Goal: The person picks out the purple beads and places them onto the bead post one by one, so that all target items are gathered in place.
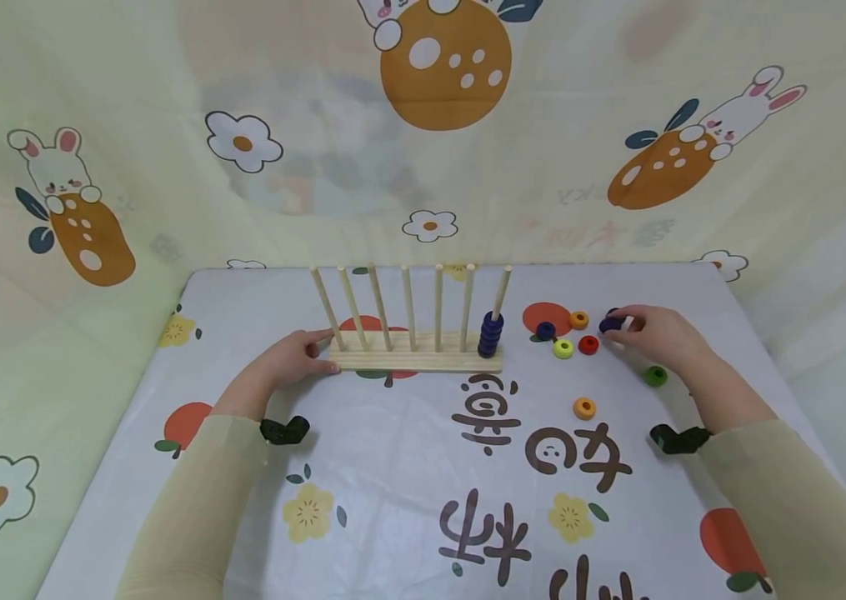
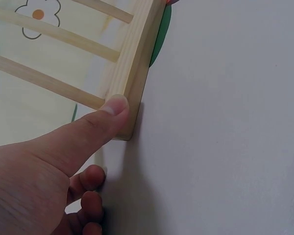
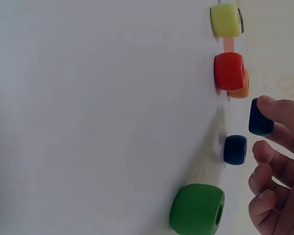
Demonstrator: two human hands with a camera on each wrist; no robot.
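A wooden peg rack with a row of upright pegs stands on the table. Several dark blue beads are stacked on its rightmost peg; the other pegs are bare. My left hand grips the rack's left end, its thumb on the base beside the end peg. Over on the right, my right hand pinches a dark blue bead between thumb and finger, off the table. Just below it, another blue bead rests on the cloth.
Loose beads lie right of the rack: blue, orange, yellow-green and red. A green bead sits under my right wrist, and a second orange bead lies nearer me. Printed cloth covers the table.
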